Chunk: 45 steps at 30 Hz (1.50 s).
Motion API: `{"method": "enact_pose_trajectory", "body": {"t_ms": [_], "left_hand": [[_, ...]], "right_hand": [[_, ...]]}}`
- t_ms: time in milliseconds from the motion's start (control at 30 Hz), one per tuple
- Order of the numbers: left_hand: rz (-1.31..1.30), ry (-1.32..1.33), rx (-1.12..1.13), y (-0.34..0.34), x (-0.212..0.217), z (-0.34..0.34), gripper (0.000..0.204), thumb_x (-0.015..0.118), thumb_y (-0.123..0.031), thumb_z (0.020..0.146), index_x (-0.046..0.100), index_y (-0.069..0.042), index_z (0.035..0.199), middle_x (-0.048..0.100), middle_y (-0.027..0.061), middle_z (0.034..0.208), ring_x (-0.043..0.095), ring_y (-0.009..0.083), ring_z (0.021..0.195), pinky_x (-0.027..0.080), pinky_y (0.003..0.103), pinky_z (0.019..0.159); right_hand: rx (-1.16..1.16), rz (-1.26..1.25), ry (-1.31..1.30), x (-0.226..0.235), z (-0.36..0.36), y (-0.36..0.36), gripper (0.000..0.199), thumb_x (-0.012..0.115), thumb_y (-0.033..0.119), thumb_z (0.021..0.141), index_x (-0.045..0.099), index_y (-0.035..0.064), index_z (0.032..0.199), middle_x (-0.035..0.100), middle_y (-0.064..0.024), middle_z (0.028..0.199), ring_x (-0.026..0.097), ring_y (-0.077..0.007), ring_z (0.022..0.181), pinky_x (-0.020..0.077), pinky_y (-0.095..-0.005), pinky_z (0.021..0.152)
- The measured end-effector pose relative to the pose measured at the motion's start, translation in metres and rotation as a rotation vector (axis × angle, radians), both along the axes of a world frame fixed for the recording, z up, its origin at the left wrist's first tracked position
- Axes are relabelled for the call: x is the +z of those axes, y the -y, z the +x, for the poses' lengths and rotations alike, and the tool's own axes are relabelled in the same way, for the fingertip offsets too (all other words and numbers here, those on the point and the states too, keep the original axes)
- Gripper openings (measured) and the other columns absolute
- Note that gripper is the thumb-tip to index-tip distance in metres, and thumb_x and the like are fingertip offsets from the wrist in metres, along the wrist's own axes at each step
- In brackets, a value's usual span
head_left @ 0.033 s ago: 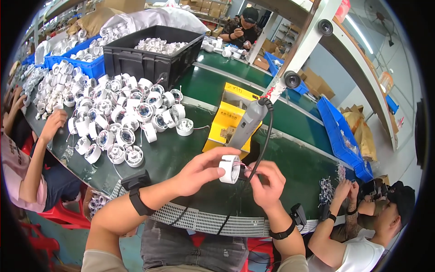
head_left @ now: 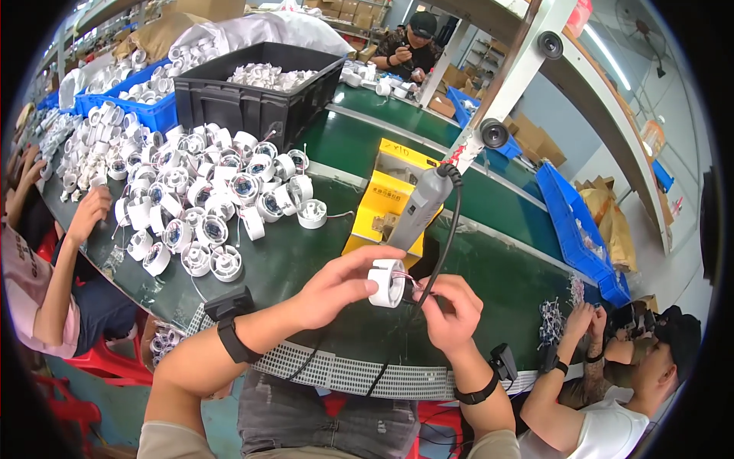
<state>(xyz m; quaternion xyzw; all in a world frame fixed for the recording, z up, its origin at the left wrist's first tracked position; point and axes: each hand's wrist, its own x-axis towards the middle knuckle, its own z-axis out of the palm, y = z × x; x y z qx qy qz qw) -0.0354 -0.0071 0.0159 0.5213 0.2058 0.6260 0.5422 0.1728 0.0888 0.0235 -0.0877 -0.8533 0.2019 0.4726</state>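
Observation:
My left hand (head_left: 336,287) grips a white round plastic housing (head_left: 381,284) between thumb and fingers, its open side turned to the right. Thin red and white wires (head_left: 410,280) come out of the housing. The fingers of my right hand (head_left: 453,306) are pinched together on the wire ends. Just beyond my hands stands a yellow metal fixture (head_left: 382,195) with a grey handheld tool (head_left: 419,203) leaning at it. The tool's black cable (head_left: 453,245) hangs down in front of my right fingers and partly hides them.
A big heap of similar white housings (head_left: 202,191) covers the table's left side. Behind it are a black crate (head_left: 252,107) and a blue bin (head_left: 141,111). Co-workers' hands are at left (head_left: 90,210) and right (head_left: 582,323). A white post (head_left: 501,92) rises beyond the fixture.
The white housing in my left hand has shifted very slightly to the left. Both hands keep their grip.

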Motion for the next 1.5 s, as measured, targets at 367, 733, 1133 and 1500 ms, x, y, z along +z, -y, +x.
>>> {"method": "enact_pose_trajectory", "body": {"t_ms": [367, 733, 1133, 1500], "left_hand": [[-0.243, 0.191, -0.177, -0.008, -0.010, 0.004, 0.043, 0.046, -0.014, 0.099, 0.042, 0.000, 0.139, 0.053, 0.0122, 0.133, 0.053, 0.0222, 0.123, 0.041, 0.039, 0.105], [-0.290, 0.247, -0.079, -0.009, -0.013, 0.011, 0.039, 0.043, -0.020, 0.103, 0.045, -0.001, 0.138, 0.055, 0.0122, 0.132, 0.055, 0.0233, 0.121, 0.044, 0.040, 0.104], [-0.273, 0.176, -0.189, -0.005, -0.012, 0.016, 0.049, 0.040, -0.011, 0.102, 0.027, -0.003, 0.148, 0.033, 0.0100, 0.150, 0.038, 0.0221, 0.136, 0.033, 0.040, 0.111], [-0.175, 0.160, -0.216, -0.003, -0.019, 0.020, 0.054, 0.039, -0.011, 0.102, 0.017, -0.005, 0.152, 0.027, 0.0095, 0.153, 0.031, 0.0221, 0.139, 0.027, 0.039, 0.113]], "right_hand": [[0.059, 0.086, 0.123, 0.008, -0.003, 0.006, 0.019, 0.075, -0.006, 0.070, 0.072, 0.0021, 0.086, 0.066, -0.0100, 0.085, 0.063, -0.0221, 0.074, 0.0514, -0.0300, 0.064], [-0.141, 0.125, -0.021, 0.001, -0.005, 0.017, 0.029, 0.075, -0.012, 0.067, 0.069, -0.0034, 0.094, 0.052, -0.0149, 0.113, 0.062, -0.0186, 0.078, 0.0503, -0.0273, 0.066], [0.055, -0.670, -0.150, -0.003, -0.011, 0.030, 0.029, 0.065, -0.013, 0.081, 0.062, -0.0075, 0.109, 0.067, -0.0119, 0.097, 0.067, -0.0172, 0.086, 0.0557, -0.0275, 0.076], [-0.084, -0.284, -0.061, -0.004, -0.017, 0.031, 0.024, 0.073, -0.010, 0.074, 0.067, -0.0054, 0.096, 0.067, -0.0104, 0.090, 0.062, -0.0132, 0.078, 0.0503, -0.0250, 0.068]]}}
